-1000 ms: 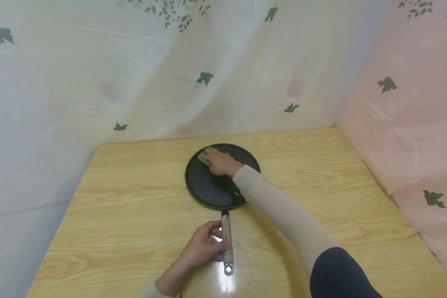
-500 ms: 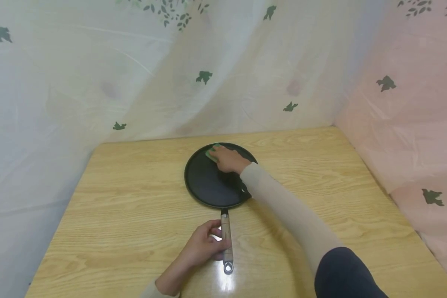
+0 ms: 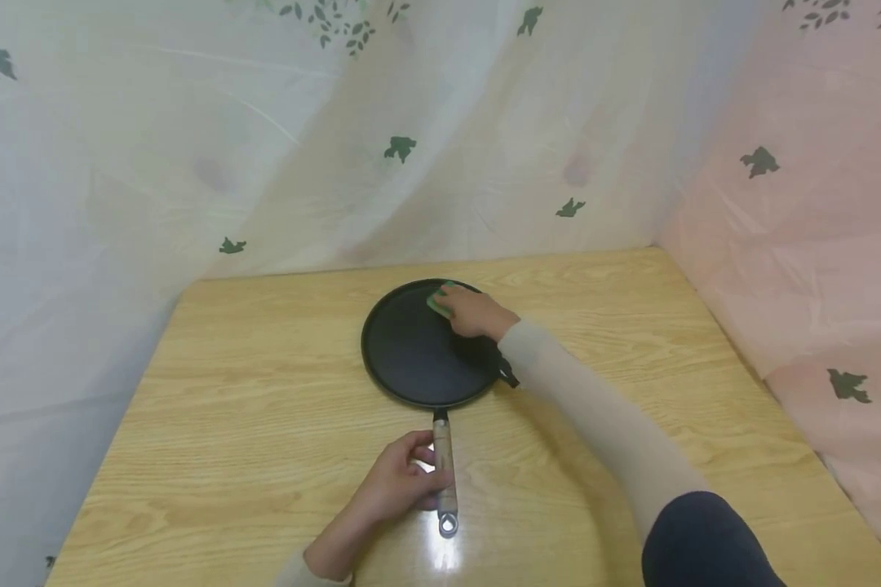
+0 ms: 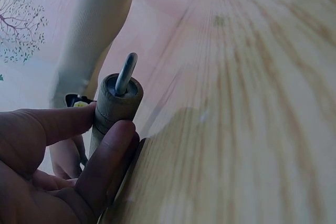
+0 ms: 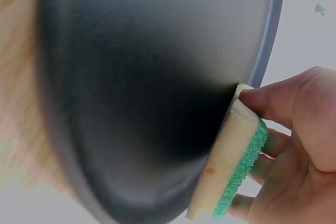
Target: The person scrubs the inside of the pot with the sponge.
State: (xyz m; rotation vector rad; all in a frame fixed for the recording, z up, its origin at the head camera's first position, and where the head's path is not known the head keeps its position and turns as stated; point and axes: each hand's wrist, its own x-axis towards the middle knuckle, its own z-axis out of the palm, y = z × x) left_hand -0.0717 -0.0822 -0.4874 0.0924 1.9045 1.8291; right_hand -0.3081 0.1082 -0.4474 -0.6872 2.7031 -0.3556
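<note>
The pan [image 3: 418,350] lies flat on the table [image 3: 264,383], near the middle of its far half, with its handle [image 3: 443,436] pointing toward the person. The handle's long axis runs almost straight from far to near, its near end leaning slightly right. On the pan's right edge, 1 short black lug [image 3: 510,377] points right and a little toward the person.

The pan is round, black and matte, with a low raised rim; the handle is brownish with a wood-like look, ending in 1 metal loop [image 3: 448,524].

The left hand [image 3: 400,481] pinches the handle from its left side, its grip closed between thumb and fingers. The right hand [image 3: 475,311] reaches over the pan's far right part, its grip pinching the sponge [image 5: 223,163] against the pan near the rim. The sponge has 2 layers, cream toward the pan and rough green toward the palm; in the right wrist view its long axis slants from upper right to lower left.
</note>
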